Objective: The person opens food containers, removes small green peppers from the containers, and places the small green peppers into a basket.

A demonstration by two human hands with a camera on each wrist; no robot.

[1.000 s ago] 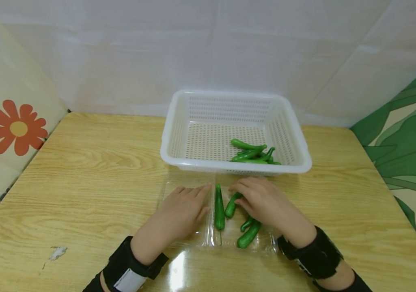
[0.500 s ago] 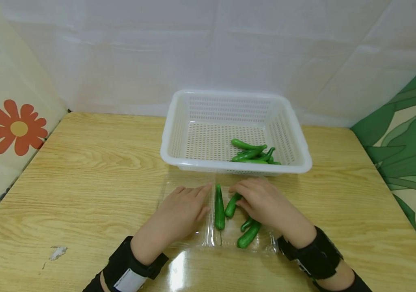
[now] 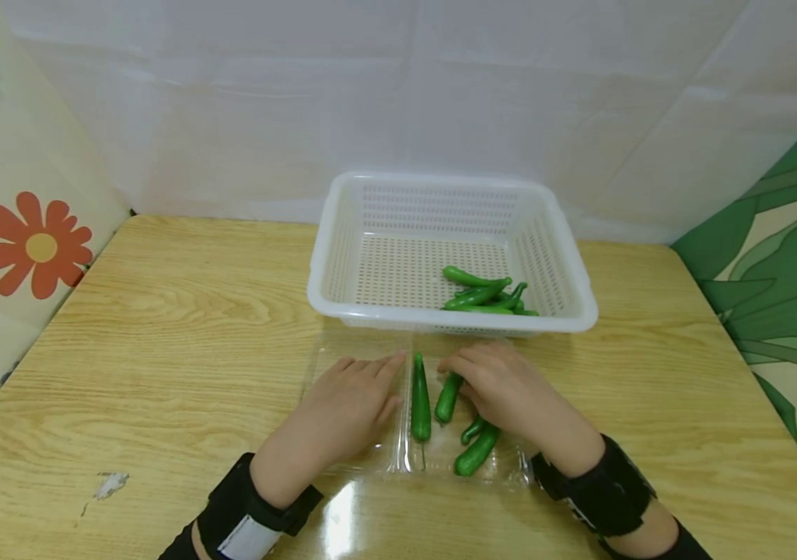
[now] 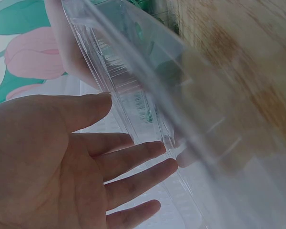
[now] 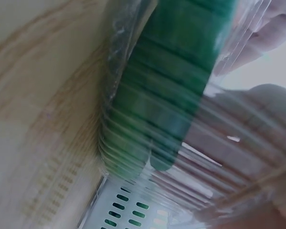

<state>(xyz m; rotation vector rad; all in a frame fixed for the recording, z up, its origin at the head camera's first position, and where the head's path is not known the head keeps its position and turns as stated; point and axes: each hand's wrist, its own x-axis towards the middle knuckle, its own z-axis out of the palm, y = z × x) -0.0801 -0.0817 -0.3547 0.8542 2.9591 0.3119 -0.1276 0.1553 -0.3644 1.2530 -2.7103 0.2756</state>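
Observation:
A clear plastic clamshell box [image 3: 401,459] lies spread flat on the table, with green chili peppers in its right half. My left hand [image 3: 349,400] rests over the left half. In the left wrist view its fingers [image 4: 133,162] are extended and touch the clear plastic edge. My right hand [image 3: 510,381] reaches into the right half and pinches a green chili pepper [image 3: 448,398] by its far end, which the fingers hide. Left of it lies a straight green chili pepper [image 3: 421,400]; nearer the front is a curved one [image 3: 477,453], partly under the right hand.
Behind the box stands a white perforated plastic basket [image 3: 342,311]. Several green chili peppers [image 3: 478,294] are heaped in its front right part. The wooden table [image 3: 181,327] extends to both sides, with a white wall sheet [image 3: 265,109] behind it.
The pinched chili pepper has turned slightly, its near end shifting right and toward the front. The left hand has stayed put, and the right hand has barely moved.

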